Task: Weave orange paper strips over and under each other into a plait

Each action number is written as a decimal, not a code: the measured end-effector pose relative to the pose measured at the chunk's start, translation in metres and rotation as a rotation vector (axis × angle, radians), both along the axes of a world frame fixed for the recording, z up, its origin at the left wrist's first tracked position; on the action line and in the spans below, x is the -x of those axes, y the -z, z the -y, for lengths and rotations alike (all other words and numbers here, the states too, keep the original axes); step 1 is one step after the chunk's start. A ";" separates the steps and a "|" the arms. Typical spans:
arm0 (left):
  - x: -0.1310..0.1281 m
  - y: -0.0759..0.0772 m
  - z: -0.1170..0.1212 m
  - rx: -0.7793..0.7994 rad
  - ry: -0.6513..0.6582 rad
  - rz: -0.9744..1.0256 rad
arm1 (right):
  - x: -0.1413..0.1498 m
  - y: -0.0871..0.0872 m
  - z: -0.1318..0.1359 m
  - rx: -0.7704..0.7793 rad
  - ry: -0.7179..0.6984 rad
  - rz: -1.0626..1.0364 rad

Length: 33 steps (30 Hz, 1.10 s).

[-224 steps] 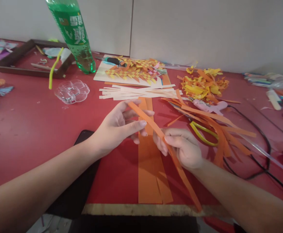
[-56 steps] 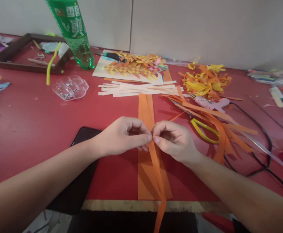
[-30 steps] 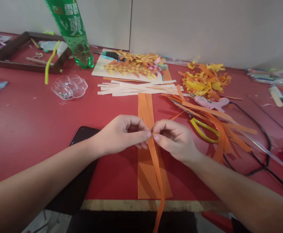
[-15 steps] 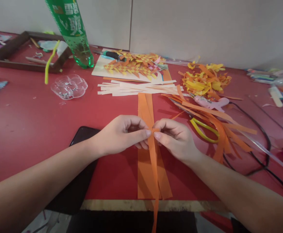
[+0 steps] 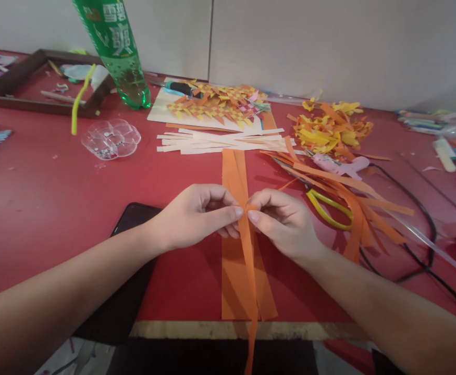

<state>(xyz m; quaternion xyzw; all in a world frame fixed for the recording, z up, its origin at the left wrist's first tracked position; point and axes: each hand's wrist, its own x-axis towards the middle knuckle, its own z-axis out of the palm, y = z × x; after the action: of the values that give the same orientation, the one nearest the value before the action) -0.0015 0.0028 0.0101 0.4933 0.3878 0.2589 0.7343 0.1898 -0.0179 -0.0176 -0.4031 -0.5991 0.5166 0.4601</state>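
Note:
Between my two hands an orange paper strip (image 5: 249,255) is pinched near its upper end, and its tail hangs past the table edge. My left hand (image 5: 206,216) is closed on it, thumb against fingers. From the other side my right hand (image 5: 280,221) pinches the same strip, the fingertips almost touching the left ones. The exact fold between the fingertips is too small to make out. Beneath the hands, wider orange paper pieces (image 5: 233,297) lie on the red table, overlapping at a slight angle.
White paper strips (image 5: 220,141) lie beyond the hands. Yellow-handled scissors (image 5: 329,211) rest among orange strips (image 5: 364,208) at right, near a pink glue gun (image 5: 341,165) with a black cord. A black phone (image 5: 110,307) lies under my left forearm; a green bottle (image 5: 122,62) stands at back left.
Almost nothing differs. Both hands keep their pinch on the orange strip, and its hanging part has shifted slightly to the right.

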 end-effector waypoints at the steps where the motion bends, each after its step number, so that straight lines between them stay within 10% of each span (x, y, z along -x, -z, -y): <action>1: 0.000 0.000 0.000 0.000 0.000 -0.002 | 0.000 0.000 0.000 0.001 0.003 0.002; 33: 0.001 0.000 -0.002 -0.011 -0.021 -0.003 | -0.003 0.007 -0.001 0.080 -0.031 -0.113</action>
<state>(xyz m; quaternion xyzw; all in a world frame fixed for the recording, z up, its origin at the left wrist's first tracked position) -0.0025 0.0044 0.0100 0.4937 0.3926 0.2679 0.7283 0.1929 -0.0164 -0.0249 -0.3821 -0.5570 0.5692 0.4688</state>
